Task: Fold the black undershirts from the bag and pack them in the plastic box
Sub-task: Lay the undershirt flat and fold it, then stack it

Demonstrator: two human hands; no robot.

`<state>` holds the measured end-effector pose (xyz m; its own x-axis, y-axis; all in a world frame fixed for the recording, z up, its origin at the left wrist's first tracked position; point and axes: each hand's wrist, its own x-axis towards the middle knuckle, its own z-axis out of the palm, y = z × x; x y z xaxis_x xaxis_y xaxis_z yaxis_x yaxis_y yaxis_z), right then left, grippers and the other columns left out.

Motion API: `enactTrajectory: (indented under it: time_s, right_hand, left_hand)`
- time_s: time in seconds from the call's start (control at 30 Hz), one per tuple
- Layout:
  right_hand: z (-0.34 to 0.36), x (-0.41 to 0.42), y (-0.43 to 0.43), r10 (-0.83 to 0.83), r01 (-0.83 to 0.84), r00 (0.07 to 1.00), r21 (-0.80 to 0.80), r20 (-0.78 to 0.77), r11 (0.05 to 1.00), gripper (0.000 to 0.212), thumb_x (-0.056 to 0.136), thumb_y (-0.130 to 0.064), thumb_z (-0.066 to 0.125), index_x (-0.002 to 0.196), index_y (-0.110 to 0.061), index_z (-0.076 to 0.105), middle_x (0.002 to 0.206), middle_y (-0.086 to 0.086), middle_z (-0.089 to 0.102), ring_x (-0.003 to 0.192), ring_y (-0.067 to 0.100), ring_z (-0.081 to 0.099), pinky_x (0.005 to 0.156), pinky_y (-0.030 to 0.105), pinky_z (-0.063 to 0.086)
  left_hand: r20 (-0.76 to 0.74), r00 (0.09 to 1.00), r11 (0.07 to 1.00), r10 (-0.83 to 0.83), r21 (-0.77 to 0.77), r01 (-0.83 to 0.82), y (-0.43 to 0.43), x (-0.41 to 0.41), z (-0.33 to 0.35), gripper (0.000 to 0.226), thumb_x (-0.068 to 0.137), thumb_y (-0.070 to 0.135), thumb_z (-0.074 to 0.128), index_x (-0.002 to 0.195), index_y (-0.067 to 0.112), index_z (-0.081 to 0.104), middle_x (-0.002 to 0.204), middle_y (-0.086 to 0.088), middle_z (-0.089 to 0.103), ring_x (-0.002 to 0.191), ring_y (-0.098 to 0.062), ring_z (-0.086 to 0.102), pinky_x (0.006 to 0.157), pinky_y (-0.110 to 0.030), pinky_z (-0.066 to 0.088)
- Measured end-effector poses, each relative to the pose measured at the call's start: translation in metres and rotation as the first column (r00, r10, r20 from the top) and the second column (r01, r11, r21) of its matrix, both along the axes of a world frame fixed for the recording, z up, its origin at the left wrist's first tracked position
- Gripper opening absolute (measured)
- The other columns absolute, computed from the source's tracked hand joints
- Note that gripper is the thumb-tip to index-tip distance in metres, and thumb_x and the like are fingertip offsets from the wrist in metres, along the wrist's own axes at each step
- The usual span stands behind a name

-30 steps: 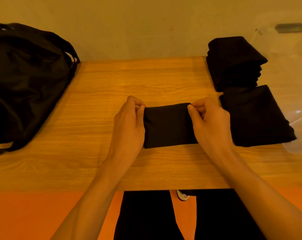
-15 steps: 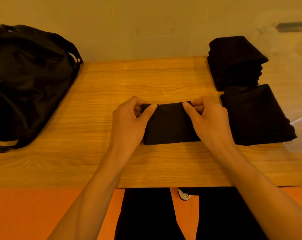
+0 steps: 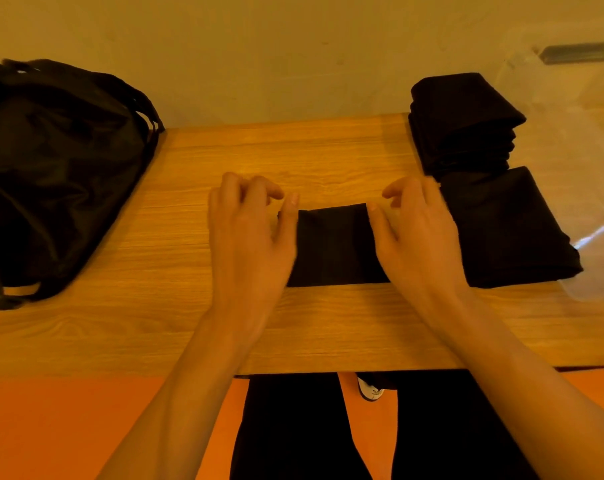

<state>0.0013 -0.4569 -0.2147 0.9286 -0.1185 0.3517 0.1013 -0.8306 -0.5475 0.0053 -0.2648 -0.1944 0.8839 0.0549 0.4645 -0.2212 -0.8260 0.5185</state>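
Lying between the hands, folded undershirt

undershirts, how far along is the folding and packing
Done: a folded stack and another folded pile lie at the right of the table. In hand: one folded undershirt lies between the left hand and right hand, thumbs on its ends. Left: seemingly packing them into the box; whatever the bag holds cannot be seen.

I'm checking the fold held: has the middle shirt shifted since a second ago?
No. The shirt keeps its gap to the front edge of the table.
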Motion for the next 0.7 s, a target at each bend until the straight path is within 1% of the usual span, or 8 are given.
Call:
enactTrajectory:
  time_s: [0.07,0.13,0.17,0.23,0.33,0.4,0.57,0.7]
  right_hand:
    - [0.002,-0.003,-0.003,0.175,-0.16,0.981,-0.163,0.086,0.974,0.032,0.104,-0.028,0.046,0.125,-0.007,0.058,0.124,0.01,0.056,0.113,0.022,0.051,0.095,0.038,0.047]
    - [0.001,-0.003,0.0,0.333,-0.338,0.941,-0.25,-0.063,0.907,0.048,0.104,-0.031,0.036,0.144,-0.008,0.049,0.151,0.01,0.045,0.141,0.025,0.038,0.118,0.041,0.033]
    - [-0.001,-0.004,0.003,0.363,-0.392,0.919,-0.29,-0.152,0.873,0.056,0.104,-0.035,0.029,0.153,-0.011,0.037,0.161,0.008,0.033,0.151,0.022,0.024,0.124,0.039,0.02]
    - [-0.006,-0.003,0.007,0.352,-0.423,0.902,-0.355,-0.249,0.833,0.064,0.103,-0.044,0.014,0.16,-0.014,0.018,0.167,0.005,0.014,0.154,0.014,0.004,0.125,0.034,0.004]
    - [-0.012,-0.001,0.005,0.299,-0.404,0.896,-0.323,-0.328,0.856,0.071,0.101,-0.055,0.004,0.161,-0.017,0.004,0.168,0.001,0.001,0.153,0.009,-0.008,0.125,0.031,-0.002]
    - [-0.014,-0.001,0.002,0.289,-0.392,0.888,-0.259,-0.358,0.883,0.072,0.101,-0.06,0.001,0.161,-0.02,-0.001,0.168,-0.002,-0.005,0.153,0.007,-0.012,0.124,0.029,-0.006]
    - [-0.017,-0.001,-0.004,0.279,-0.393,0.888,-0.291,-0.364,0.872,0.074,0.097,-0.062,-0.003,0.161,-0.023,-0.006,0.168,-0.006,-0.01,0.152,0.007,-0.017,0.125,0.032,-0.006]
    - [-0.015,-0.002,-0.008,0.268,-0.362,0.896,-0.234,-0.354,0.902,0.068,0.104,-0.057,0.01,0.161,-0.022,0.001,0.169,-0.004,0.001,0.154,0.009,-0.003,0.123,0.026,-0.001]
  left_hand:
    - [0.097,0.978,0.972,-0.187,0.165,0.169,-0.01,-0.014,0.003,0.025,0.105,0.032,0.049,0.108,0.012,0.065,0.111,-0.005,0.055,0.103,-0.018,0.049,0.084,-0.031,0.04]
    - [-0.047,0.949,0.903,-0.313,0.294,0.313,-0.016,-0.018,-0.005,0.045,0.108,0.038,0.035,0.135,0.009,0.058,0.138,-0.009,0.054,0.126,-0.023,0.049,0.104,-0.035,0.038]
    - [-0.165,0.933,0.875,-0.32,0.325,0.358,-0.015,-0.015,-0.008,0.058,0.108,0.044,0.025,0.15,0.01,0.045,0.155,-0.008,0.043,0.143,-0.022,0.038,0.117,-0.036,0.029]
    - [-0.342,0.895,0.84,-0.287,0.36,0.407,-0.009,-0.005,-0.017,0.07,0.105,0.056,0.007,0.162,0.016,0.015,0.169,-0.002,0.012,0.156,-0.013,0.005,0.126,-0.03,0.002]
    - [-0.424,0.861,0.82,-0.28,0.36,0.444,-0.001,0.005,-0.029,0.073,0.101,0.061,0.005,0.162,0.021,0.0,0.169,0.006,-0.007,0.15,-0.001,-0.018,0.118,-0.021,-0.017]
    - [-0.426,0.861,0.833,-0.279,0.339,0.437,0.002,0.007,-0.033,0.075,0.1,0.063,0.007,0.163,0.021,0.002,0.169,0.007,-0.004,0.151,-0.002,-0.016,0.117,-0.021,-0.015]
    - [-0.411,0.874,0.864,-0.26,0.306,0.4,0.007,0.009,-0.036,0.079,0.096,0.067,0.015,0.16,0.022,0.024,0.166,0.0,0.024,0.153,-0.016,0.017,0.122,-0.032,0.009]
    - [-0.451,0.851,0.876,-0.269,0.252,0.41,0.008,0.012,-0.031,0.067,0.102,0.06,0.032,0.159,0.026,0.024,0.165,0.005,0.024,0.152,-0.014,0.018,0.123,-0.033,0.013]
